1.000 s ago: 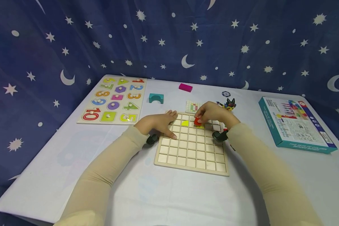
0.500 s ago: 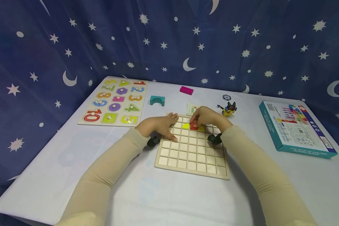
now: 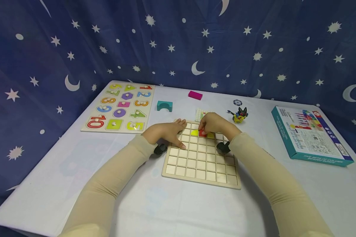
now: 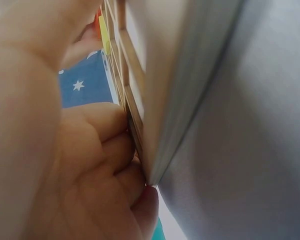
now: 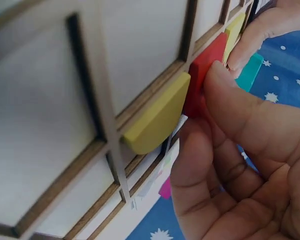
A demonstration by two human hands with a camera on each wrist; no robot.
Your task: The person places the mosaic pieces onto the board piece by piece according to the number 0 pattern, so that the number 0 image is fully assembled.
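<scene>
A wooden grid board (image 3: 192, 162) lies flat on the table. My left hand (image 3: 168, 132) rests on its left edge with the fingers spread; in the left wrist view several fingertips (image 4: 110, 120) touch the grid. At the board's far rows my right hand (image 3: 216, 123) pinches a red tile (image 3: 201, 133) between thumb and index finger. That tile sits between two yellow pieces, one at its left (image 3: 194, 132) and one at its right (image 3: 210, 135). Up close in the right wrist view, the thumb covers part of the red tile (image 5: 205, 65), beside a curved yellow piece (image 5: 157, 117).
A small pattern card (image 3: 200, 114) lies just beyond the board, partly behind my right hand. Farther back are a teal arch block (image 3: 164, 106), a magenta block (image 3: 195, 95), a round chip (image 3: 237, 102) and a toy figure (image 3: 239, 115). A number puzzle (image 3: 149, 112) lies left, a box (image 3: 314, 135) right.
My right hand has moved left with the red tile and brought it down between the two yellow pieces. The left hand stays on the board's edge.
</scene>
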